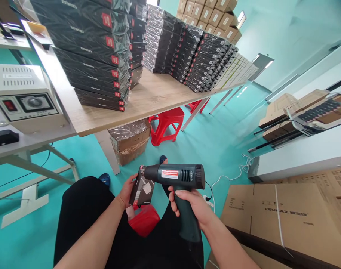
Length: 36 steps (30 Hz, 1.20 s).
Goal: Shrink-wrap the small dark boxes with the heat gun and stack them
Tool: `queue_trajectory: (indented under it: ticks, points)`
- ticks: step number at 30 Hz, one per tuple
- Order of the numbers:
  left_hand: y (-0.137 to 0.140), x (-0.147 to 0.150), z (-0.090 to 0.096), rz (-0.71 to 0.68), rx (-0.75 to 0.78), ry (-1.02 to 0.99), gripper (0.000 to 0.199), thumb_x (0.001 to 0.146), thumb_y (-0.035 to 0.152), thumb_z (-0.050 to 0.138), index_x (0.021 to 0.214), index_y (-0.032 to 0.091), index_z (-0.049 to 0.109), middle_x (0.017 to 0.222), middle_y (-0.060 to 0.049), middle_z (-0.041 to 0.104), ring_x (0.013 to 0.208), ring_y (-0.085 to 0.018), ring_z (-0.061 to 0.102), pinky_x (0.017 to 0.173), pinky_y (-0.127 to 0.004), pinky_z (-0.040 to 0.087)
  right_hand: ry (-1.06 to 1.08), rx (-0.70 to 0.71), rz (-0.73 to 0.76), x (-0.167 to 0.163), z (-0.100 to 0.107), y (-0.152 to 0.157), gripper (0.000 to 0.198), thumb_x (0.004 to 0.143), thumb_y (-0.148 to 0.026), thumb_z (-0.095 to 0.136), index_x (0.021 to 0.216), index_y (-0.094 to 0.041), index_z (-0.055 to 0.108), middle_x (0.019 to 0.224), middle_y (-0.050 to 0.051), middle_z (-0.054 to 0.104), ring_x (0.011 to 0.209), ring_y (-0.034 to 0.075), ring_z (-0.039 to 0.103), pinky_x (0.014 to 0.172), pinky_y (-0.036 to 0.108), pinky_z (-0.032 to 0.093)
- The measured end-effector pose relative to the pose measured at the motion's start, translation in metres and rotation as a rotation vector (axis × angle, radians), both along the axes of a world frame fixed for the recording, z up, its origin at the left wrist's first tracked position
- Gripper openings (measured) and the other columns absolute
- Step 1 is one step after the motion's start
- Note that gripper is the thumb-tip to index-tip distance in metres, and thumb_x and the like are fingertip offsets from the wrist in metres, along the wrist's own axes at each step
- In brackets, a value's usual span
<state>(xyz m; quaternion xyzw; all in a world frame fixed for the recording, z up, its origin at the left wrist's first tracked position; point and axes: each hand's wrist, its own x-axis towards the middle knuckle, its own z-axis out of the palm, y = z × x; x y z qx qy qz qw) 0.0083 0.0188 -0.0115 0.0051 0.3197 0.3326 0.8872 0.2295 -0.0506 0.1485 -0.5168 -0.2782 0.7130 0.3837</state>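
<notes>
A small black box (142,191) sits at seven o'clock from the middle of the view, its nine o'clock edge gripped by the fingers of the left hand (127,192). The right hand (197,203) wraps its fingers around the handle of a heat gun (176,181), whose nozzle points to nine o'clock at the box's top end. If hot air stays on one spot, the box could scorch; if the nozzle drifts lower, it could burn the nearby left fingers

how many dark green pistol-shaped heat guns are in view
1: the dark green pistol-shaped heat gun, gripped in the right hand and pointed towards the small black printed box in the left hand. Others may be hidden.
</notes>
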Motion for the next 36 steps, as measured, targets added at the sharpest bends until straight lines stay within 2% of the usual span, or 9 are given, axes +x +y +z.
queue_trajectory:
  ticks: [6,10,13,18,20,25,30,34,36]
  points:
    - [-0.001,-0.004,-0.002,0.021,-0.014,0.042,0.042,0.082,0.047,0.057,0.1,0.01,0.068,0.082,-0.016,0.074,0.077,-0.031,0.071,0.07,-0.04,0.056,-0.119,-0.039,-0.145,0.018,-0.005,0.019,0.027,0.076,-0.031,0.067,0.095,-0.012,0.067,0.077,0.006,0.067,0.06,0.015,0.061,0.049,0.024,0.049]
    - [0.0,-0.005,-0.005,0.031,-0.008,0.035,0.043,0.08,0.047,0.058,0.097,0.008,0.068,0.081,-0.017,0.074,0.077,-0.032,0.071,0.07,-0.04,0.056,-0.114,-0.049,-0.119,0.033,-0.007,0.021,0.027,0.077,-0.032,0.066,0.095,-0.012,0.067,0.079,0.007,0.067,0.062,0.015,0.062,0.052,0.025,0.05]
    - [0.001,-0.003,-0.004,0.027,-0.007,0.04,0.046,0.081,0.049,0.057,0.098,0.007,0.068,0.081,-0.017,0.074,0.077,-0.033,0.071,0.07,-0.041,0.056,-0.129,-0.04,-0.048,0.041,-0.005,0.013,0.029,0.079,-0.033,0.064,0.098,-0.012,0.066,0.08,0.007,0.068,0.063,0.016,0.063,0.054,0.026,0.051]
    - [0.001,-0.002,0.001,0.042,-0.02,0.02,0.046,0.082,0.047,0.055,0.103,0.008,0.068,0.083,-0.017,0.074,0.079,-0.033,0.071,0.071,-0.043,0.056,-0.191,-0.132,0.26,0.052,-0.009,-0.012,0.028,0.076,-0.03,0.066,0.097,-0.011,0.066,0.075,0.007,0.069,0.055,0.016,0.063,0.049,0.026,0.048]
    - [0.001,-0.001,0.003,0.042,-0.028,0.015,0.047,0.082,0.047,0.054,0.104,0.008,0.068,0.084,-0.017,0.074,0.08,-0.034,0.071,0.071,-0.044,0.056,-0.206,-0.157,0.308,0.052,-0.01,-0.016,0.029,0.074,-0.03,0.068,0.096,-0.01,0.067,0.074,0.007,0.068,0.054,0.016,0.063,0.048,0.026,0.047]
    - [0.001,-0.002,0.001,0.031,-0.055,0.06,0.047,0.082,0.048,0.055,0.101,0.008,0.068,0.079,-0.015,0.074,0.072,-0.032,0.071,0.066,-0.042,0.056,-0.21,-0.035,0.104,0.046,-0.009,-0.009,0.032,0.077,-0.036,0.066,0.102,-0.014,0.066,0.08,0.005,0.068,0.061,0.015,0.062,0.053,0.027,0.051]
    - [0.001,-0.004,-0.005,0.034,-0.034,0.059,0.046,0.082,0.049,0.056,0.1,0.009,0.068,0.078,-0.015,0.074,0.071,-0.032,0.071,0.066,-0.042,0.056,-0.227,-0.115,0.281,0.048,-0.006,-0.008,0.029,0.076,-0.031,0.067,0.097,-0.012,0.067,0.075,0.006,0.068,0.055,0.015,0.061,0.048,0.026,0.048]
    - [0.002,-0.003,-0.005,0.062,-0.053,0.045,0.046,0.082,0.048,0.055,0.102,0.009,0.067,0.077,-0.015,0.074,0.072,-0.031,0.071,0.067,-0.041,0.056,-0.237,-0.042,0.145,0.047,-0.008,-0.011,0.031,0.078,-0.034,0.064,0.101,-0.013,0.066,0.079,0.005,0.067,0.059,0.015,0.061,0.052,0.027,0.05]
    - [0.002,-0.004,-0.003,0.057,-0.057,0.026,0.046,0.083,0.048,0.054,0.103,0.009,0.067,0.079,-0.015,0.074,0.073,-0.031,0.071,0.068,-0.041,0.056,-0.259,-0.067,0.156,0.046,-0.009,-0.015,0.031,0.078,-0.033,0.064,0.101,-0.013,0.066,0.078,0.005,0.067,0.058,0.014,0.061,0.051,0.027,0.05]
